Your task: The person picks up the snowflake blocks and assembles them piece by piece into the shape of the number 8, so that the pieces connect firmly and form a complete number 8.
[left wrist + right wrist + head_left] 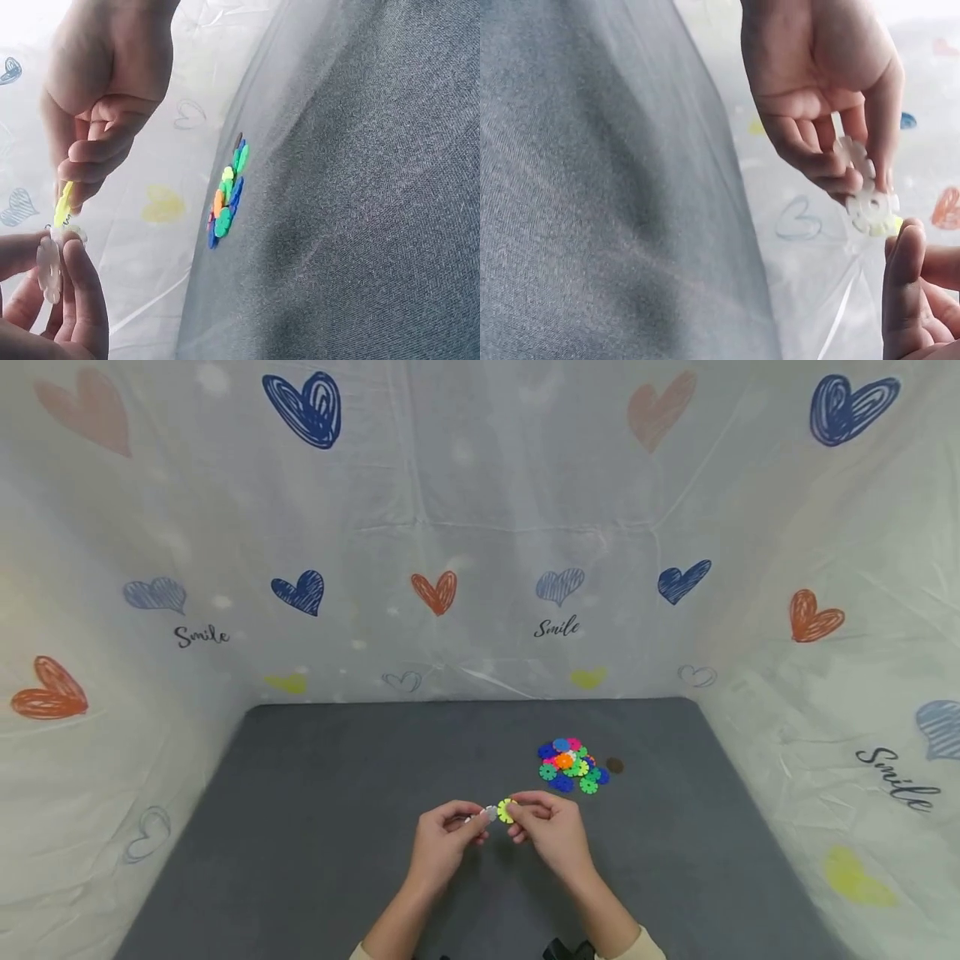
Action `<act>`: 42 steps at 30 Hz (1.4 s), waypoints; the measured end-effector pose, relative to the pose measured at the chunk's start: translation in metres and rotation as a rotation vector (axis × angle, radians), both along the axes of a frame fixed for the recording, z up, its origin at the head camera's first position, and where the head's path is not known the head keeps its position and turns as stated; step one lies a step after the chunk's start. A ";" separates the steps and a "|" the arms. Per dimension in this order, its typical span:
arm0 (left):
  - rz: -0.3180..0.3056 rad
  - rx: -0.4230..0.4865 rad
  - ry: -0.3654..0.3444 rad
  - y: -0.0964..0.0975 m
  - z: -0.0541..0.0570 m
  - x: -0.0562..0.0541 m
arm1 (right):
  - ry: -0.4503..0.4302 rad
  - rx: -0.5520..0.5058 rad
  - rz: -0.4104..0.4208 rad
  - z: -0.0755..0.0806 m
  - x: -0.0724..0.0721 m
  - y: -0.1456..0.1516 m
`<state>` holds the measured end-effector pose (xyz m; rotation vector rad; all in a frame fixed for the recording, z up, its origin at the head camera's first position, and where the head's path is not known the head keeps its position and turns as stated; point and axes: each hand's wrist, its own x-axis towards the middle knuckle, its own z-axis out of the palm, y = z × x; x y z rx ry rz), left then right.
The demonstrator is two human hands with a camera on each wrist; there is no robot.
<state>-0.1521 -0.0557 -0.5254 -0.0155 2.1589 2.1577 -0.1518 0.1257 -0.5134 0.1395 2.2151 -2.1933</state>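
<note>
Between thumb and fingers my left hand point(444, 842) pinches white notched discs point(871, 210), at least two of them joined together. My right hand point(553, 831) pinches a yellow notched disc point(506, 811) by its edge. The yellow disc's near edge meets the white discs in the left wrist view; whether their slots are engaged I cannot tell. Both hands are held above the grey table, fingertips close together. Fingers cover part of the white discs.
Beyond the right hand lies a pile of colourful notched discs point(564, 762), in blue, green, orange, pink and yellow. A brown round piece point(615, 765) lies right of it. Grey cloth point(330, 827) covers the table; a printed curtain point(480, 527) hangs behind and at the sides.
</note>
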 end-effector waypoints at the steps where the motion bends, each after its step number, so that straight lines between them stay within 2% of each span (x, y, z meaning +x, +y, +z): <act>1: -0.006 0.005 0.002 0.000 0.000 0.000 | 0.002 0.006 0.004 0.001 0.000 0.000; 8: -0.007 -0.001 0.022 -0.001 0.002 0.002 | 0.014 0.035 0.037 0.001 -0.002 0.002; 12: -0.003 -0.041 0.088 0.001 0.003 0.002 | 0.061 0.080 0.062 0.002 -0.002 0.003; 16: 0.044 -0.108 0.181 0.006 0.006 0.005 | 0.127 0.116 0.042 0.001 0.000 0.001; 20: 0.107 -0.117 0.191 0.012 0.015 0.011 | 0.163 0.113 0.003 0.001 0.004 -0.003; 23: 0.127 -0.116 0.181 0.014 0.017 0.013 | 0.158 0.112 -0.005 0.000 0.005 -0.003; 25: 0.118 -0.128 0.197 0.014 0.014 0.013 | 0.152 0.126 0.000 0.000 0.005 -0.002; 30: 0.108 -0.162 0.289 0.015 0.001 0.013 | 0.126 0.142 0.006 0.002 0.007 0.001; 33: 0.142 -0.178 0.326 0.017 -0.002 0.013 | 0.089 0.107 0.004 0.002 0.007 0.000; 35: 0.185 -0.200 0.321 0.020 0.000 0.014 | 0.059 0.088 -0.004 0.001 0.007 0.000; 37: 0.225 -0.217 0.314 0.023 0.009 0.017 | 0.031 0.064 -0.013 -0.001 0.007 0.000; 39: 0.244 -0.220 0.322 0.024 0.009 0.017 | 0.010 0.043 -0.027 -0.002 0.008 -0.001; 42: 0.191 -0.192 0.296 0.021 0.007 0.016 | 0.007 0.015 -0.039 -0.002 0.007 0.000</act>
